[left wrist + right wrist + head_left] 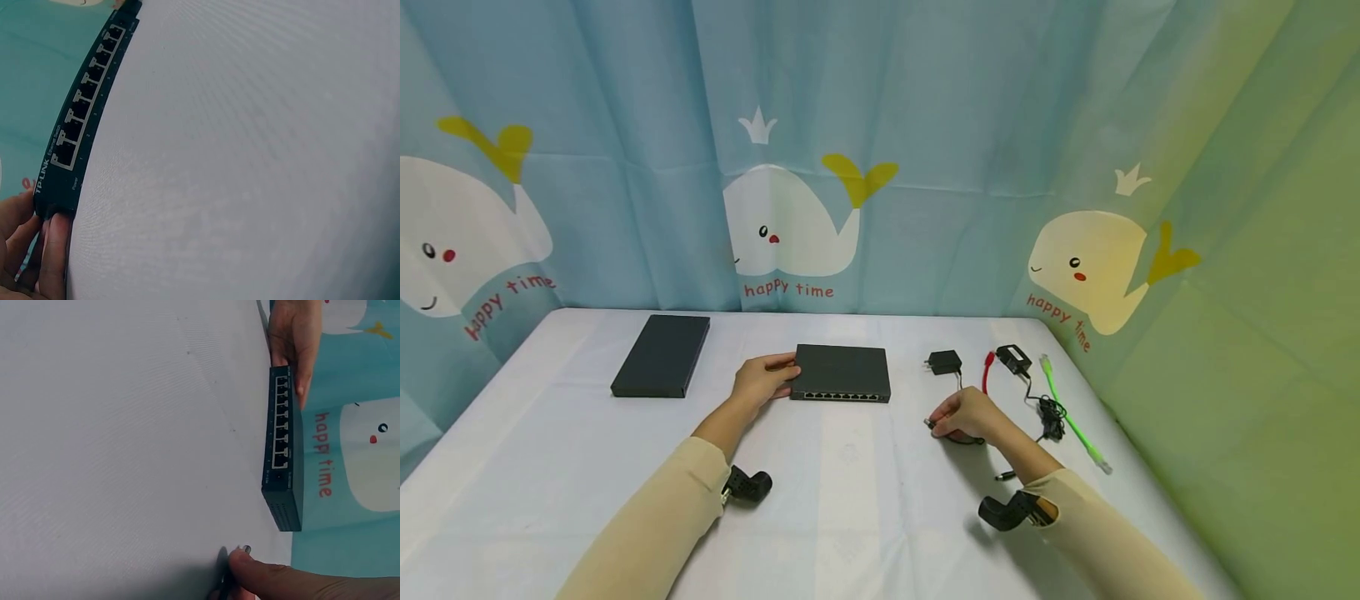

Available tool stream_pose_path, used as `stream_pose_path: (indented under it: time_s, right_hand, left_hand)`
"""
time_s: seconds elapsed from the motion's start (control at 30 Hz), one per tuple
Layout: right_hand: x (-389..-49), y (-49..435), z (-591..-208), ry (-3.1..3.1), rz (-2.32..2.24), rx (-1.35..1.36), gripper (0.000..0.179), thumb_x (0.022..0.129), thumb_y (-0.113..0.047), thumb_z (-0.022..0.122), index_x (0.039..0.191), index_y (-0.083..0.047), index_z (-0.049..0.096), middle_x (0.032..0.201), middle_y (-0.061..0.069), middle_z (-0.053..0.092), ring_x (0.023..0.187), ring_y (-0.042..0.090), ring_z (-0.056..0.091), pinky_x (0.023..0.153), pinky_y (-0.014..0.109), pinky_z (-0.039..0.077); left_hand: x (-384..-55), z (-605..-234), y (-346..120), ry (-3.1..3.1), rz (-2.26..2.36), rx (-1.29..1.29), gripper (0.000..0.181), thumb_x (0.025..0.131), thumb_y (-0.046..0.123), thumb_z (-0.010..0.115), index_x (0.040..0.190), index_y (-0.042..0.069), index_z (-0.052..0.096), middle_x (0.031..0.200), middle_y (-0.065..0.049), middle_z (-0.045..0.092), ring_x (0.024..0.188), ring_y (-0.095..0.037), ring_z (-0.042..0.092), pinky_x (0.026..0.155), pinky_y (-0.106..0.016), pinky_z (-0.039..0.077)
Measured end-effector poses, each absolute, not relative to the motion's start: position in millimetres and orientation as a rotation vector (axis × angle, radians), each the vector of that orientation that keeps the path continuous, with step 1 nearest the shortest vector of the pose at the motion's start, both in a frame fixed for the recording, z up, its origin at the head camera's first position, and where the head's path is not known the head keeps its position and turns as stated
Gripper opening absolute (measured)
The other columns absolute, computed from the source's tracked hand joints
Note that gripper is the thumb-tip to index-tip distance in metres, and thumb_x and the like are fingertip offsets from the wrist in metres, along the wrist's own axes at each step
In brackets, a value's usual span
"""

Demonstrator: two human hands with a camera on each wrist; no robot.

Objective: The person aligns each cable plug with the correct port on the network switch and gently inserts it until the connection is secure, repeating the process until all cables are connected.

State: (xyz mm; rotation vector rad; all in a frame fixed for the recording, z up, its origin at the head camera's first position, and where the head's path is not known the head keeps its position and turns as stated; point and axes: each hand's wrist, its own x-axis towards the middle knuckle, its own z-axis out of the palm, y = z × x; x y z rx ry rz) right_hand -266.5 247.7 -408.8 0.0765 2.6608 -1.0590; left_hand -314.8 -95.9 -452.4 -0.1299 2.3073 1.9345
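A black TP-LINK Ethernet switch (841, 371) lies on the white-covered table, its row of ports facing me. My left hand (758, 382) grips the switch's left end, with the thumb on top and fingers at the side. To the right of the switch, my right hand (967, 413) pinches the plug (929, 424) of a thin black cable between thumb and fingers. In the right wrist view the plug's metal tip (247, 549) sticks out past the thumb, apart from the switch. Behind that hand sits a small black power adapter (944, 362), its cord running down towards the hand.
A black flat box (661, 357) lies at the back left. On the right are a second black adapter (1013, 359) with a bundled cord (1051, 417), a red cable (987, 371) and a green network cable (1071, 419). A whale-print curtain (925, 167) hangs behind the table.
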Motion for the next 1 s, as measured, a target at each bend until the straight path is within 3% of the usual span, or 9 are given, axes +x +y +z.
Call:
stream_pose_path:
  time_s: [0.2, 0.73, 1.0]
  right_hand:
    - [-266, 244, -408, 2.657, -1.034, 0.054, 0.018, 0.076, -0.003, 0.083, 0.093, -0.001, 0.078, 0.077, 0.000, 0.073, 0.062, 0.005, 0.059, 0.055, 0.020, 0.051]
    - [-268, 223, -399, 2.596, -1.056, 0.006, 0.017, 0.079, -0.008, 0.082, 0.094, -0.003, 0.075, 0.078, -0.001, 0.070, 0.066, 0.006, 0.058, 0.056, 0.019, 0.048]
    - [-273, 214, -402, 2.497, -1.157, 0.018, 0.020, 0.082, -0.005, 0.078, 0.101, 0.002, 0.074, 0.081, -0.001, 0.072, 0.064, 0.005, 0.062, 0.060, 0.021, 0.056]
  left_hand:
    - [-314, -452, -95, 2.312, 1.928, -0.133, 0.045, 0.096, 0.019, 0.067, 0.139, 0.009, 0.058, 0.136, -0.014, 0.059, 0.122, -0.028, 0.060, 0.083, -0.025, 0.059]
    - [-315, -452, -96, 2.300, 1.942, -0.123, 0.046, 0.095, 0.019, 0.068, 0.139, 0.009, 0.058, 0.137, -0.013, 0.059, 0.123, -0.028, 0.059, 0.082, -0.024, 0.059]
    - [-315, -453, -97, 2.297, 1.942, -0.137, 0.045, 0.095, 0.019, 0.068, 0.138, 0.010, 0.058, 0.137, -0.013, 0.060, 0.123, -0.027, 0.059, 0.083, -0.025, 0.059]
